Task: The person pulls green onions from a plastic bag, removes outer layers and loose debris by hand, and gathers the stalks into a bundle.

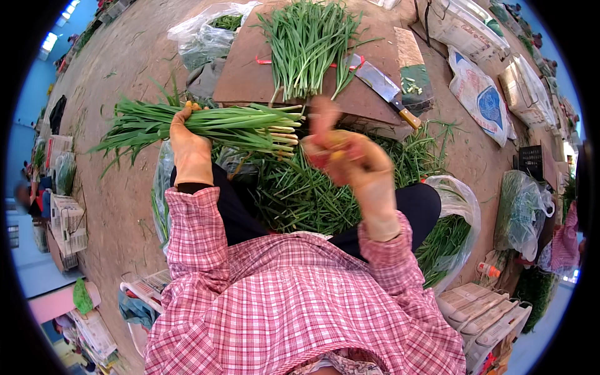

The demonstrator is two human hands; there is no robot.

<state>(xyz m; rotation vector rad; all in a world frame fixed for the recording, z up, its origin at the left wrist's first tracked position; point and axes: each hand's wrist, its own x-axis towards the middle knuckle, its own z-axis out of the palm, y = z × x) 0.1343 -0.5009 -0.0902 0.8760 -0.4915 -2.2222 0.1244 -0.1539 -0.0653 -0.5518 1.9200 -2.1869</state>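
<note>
My left hand (190, 147) is wrapped round a bunch of garlic chives (250, 125). The bunch lies sideways, leaf tips to the left and pale stem ends to the right. Just right of those ends is my right hand (356, 159), its fingers blurred by motion, so I cannot make out whether anything is in them. Beyond both hands, a second pile of chives (306, 47) rests on a low brown table (240, 81), a red tie (264, 61) showing beside it. A broad-bladed knife (379, 83) with a wooden handle lies right of that pile.
Loose green leaves (306, 197) are heaped between my knees. Plastic bags of greens stand at the far left (209, 31) and by my right knee (447, 240). White crates (465, 28) and a white-and-blue sack (481, 100) are on the right. Small cut stem pieces (411, 85) lie beside the knife.
</note>
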